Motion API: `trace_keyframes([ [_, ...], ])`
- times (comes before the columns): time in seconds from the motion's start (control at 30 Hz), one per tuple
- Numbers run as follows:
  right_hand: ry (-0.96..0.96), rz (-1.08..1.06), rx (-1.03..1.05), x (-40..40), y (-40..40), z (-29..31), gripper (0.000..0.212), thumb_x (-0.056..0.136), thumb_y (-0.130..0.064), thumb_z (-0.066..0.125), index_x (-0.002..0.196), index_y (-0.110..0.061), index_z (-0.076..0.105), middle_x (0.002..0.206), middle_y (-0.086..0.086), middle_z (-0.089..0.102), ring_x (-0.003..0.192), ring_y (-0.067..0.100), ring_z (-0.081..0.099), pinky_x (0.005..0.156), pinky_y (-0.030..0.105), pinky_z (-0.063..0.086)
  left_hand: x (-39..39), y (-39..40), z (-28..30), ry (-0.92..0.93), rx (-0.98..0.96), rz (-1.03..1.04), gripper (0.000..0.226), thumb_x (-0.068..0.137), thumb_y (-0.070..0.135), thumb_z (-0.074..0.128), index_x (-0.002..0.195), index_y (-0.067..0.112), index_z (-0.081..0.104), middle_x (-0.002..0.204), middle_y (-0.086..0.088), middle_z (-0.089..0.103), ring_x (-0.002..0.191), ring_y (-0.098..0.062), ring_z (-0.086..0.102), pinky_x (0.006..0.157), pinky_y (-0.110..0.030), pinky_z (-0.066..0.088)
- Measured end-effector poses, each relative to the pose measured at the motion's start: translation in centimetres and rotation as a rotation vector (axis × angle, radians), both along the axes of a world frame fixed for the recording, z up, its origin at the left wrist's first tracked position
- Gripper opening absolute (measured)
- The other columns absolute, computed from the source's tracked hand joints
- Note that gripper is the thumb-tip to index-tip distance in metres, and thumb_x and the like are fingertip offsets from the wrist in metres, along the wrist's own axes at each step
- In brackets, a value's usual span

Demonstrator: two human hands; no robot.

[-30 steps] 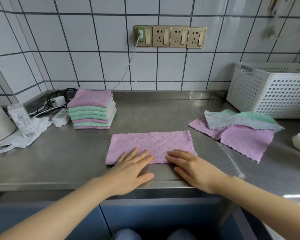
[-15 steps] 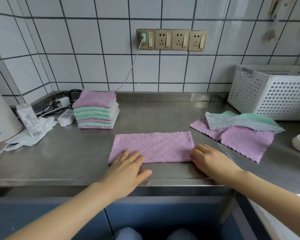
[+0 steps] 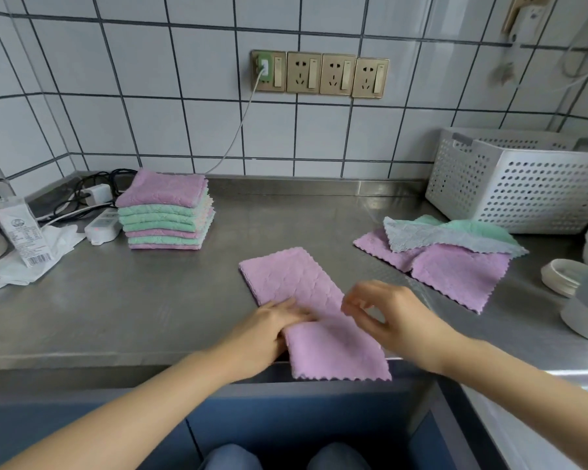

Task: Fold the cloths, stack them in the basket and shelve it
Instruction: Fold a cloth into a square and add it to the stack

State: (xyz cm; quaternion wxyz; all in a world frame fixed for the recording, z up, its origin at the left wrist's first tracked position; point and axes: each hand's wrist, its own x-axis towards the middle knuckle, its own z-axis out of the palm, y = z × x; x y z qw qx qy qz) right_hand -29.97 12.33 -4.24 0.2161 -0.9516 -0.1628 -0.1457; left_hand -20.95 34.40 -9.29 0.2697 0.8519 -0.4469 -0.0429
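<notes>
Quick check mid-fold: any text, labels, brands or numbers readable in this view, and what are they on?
None can be read.
Small carton at far left: printed lines, a round emblem and a barcode, all too blurred.
Power strip: no legible marking.
Wall sockets: no visible lettering.
Basket and cloths: no text.

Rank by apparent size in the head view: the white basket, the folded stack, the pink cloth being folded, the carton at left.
1. white basket, partly cut off at the frame edge
2. pink cloth being folded, though it lies nearest the camera
3. folded stack
4. carton
</notes>
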Motion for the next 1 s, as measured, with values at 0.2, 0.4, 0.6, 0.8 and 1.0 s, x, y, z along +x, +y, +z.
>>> trace_keyframes([
  [0.2,0.075,-0.075,-0.079,1.8,-3.3,-3.3,0.045,0.089,-0.032,0.059,0.133,-0.024,0.050,0.128,-0.009,0.053,0.115,0.012,0.056,0.097,0.026,0.044,0.7,2.9,1.2,0.334,-0.224,-0.014,0.055,0.085,-0.014,0.047,0.095,0.033,0.073,0.101,0.024,0.069,0.092,0.012,0.055,0.082,-0.011,0.048],
  [0.4,-0.055,0.233,-0.030,2.1,-1.0,-4.9,0.024,0.091,-0.025,0.063,0.113,-0.016,0.065,0.115,-0.005,0.063,0.108,0.010,0.059,0.091,0.026,0.049,1.2,4.3,0.5,0.093,-0.035,-0.089,0.061,0.084,-0.011,0.057,0.133,0.026,0.053,0.138,0.020,0.046,0.130,0.014,0.034,0.110,-0.011,0.027],
  [0.6,0.013,0.215,0.016,1.8,-1.6,-4.9,0.018,0.091,-0.027,0.060,0.096,-0.015,0.072,0.094,-0.009,0.071,0.086,0.000,0.064,0.076,0.018,0.051,0.8,6.7,-0.7,-0.027,-0.007,0.018,0.053,0.087,0.005,0.054,0.122,0.044,0.059,0.126,0.030,0.054,0.120,0.019,0.041,0.106,-0.009,0.029],
  [0.8,0.170,-0.286,0.602,7.4,1.7,-1.9,0.043,0.092,-0.037,0.052,0.058,-0.016,0.035,0.055,-0.009,0.031,0.053,0.006,0.028,0.049,0.023,0.023,3.7,3.0,2.7,0.292,-0.349,0.422,0.029,0.094,0.028,0.054,0.066,0.020,0.057,0.053,0.012,0.054,0.052,-0.005,0.045,0.059,-0.030,0.041],
  [1.0,0.399,-0.647,0.410,13.7,2.8,-3.1,0.038,0.089,-0.025,0.054,0.055,-0.011,0.043,0.053,0.003,0.043,0.052,0.019,0.040,0.044,0.025,0.029,6.5,0.7,3.0,0.742,-0.327,0.710,0.010,0.089,0.012,0.057,0.083,0.004,0.056,0.075,-0.014,0.057,0.056,-0.023,0.059,0.051,-0.027,0.057],
])
